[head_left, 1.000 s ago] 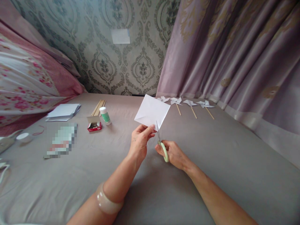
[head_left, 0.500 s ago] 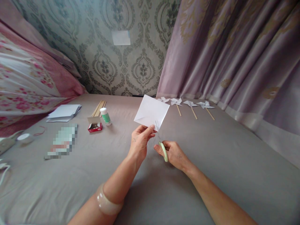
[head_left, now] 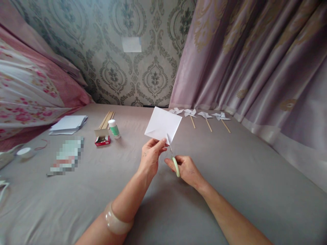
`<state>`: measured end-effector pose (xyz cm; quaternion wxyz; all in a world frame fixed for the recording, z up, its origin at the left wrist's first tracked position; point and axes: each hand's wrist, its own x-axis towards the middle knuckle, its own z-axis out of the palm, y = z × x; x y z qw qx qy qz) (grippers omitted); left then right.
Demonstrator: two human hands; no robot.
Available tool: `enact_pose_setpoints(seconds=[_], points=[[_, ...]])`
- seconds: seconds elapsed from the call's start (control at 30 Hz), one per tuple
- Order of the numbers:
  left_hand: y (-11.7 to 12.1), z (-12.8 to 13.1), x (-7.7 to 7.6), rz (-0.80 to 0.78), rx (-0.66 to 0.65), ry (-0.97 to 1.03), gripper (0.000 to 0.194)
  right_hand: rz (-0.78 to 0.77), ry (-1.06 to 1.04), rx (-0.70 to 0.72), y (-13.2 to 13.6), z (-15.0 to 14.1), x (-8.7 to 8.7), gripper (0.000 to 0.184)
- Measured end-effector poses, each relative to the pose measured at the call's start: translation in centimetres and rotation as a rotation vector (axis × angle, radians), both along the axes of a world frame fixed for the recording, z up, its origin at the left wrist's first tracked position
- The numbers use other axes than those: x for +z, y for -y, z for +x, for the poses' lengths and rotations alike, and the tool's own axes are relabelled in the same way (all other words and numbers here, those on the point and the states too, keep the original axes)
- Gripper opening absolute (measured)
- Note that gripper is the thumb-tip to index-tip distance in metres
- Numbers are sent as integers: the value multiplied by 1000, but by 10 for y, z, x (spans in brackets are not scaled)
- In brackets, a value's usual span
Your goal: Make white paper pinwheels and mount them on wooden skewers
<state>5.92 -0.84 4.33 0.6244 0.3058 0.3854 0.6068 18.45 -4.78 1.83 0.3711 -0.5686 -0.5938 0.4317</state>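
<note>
A white paper square is held up over the grey sheet, its near corner pinched between thumb and fingers of the left hand. The right hand curls closed around green-handled scissors, blades at the paper. Beyond, right, lie paper pinwheels; left, a glue stick stands beside an open red box.

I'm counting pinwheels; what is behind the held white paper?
Part of one pinwheel shows beyond the white paper; any stick it has, and anything else directly behind, is covered.
</note>
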Motion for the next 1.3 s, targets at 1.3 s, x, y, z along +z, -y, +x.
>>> enact_pose_setpoints(seconds=[1.3], points=[[6, 11, -11, -86, -155, 15, 24, 9, -51, -38, -9, 5, -8, 35]])
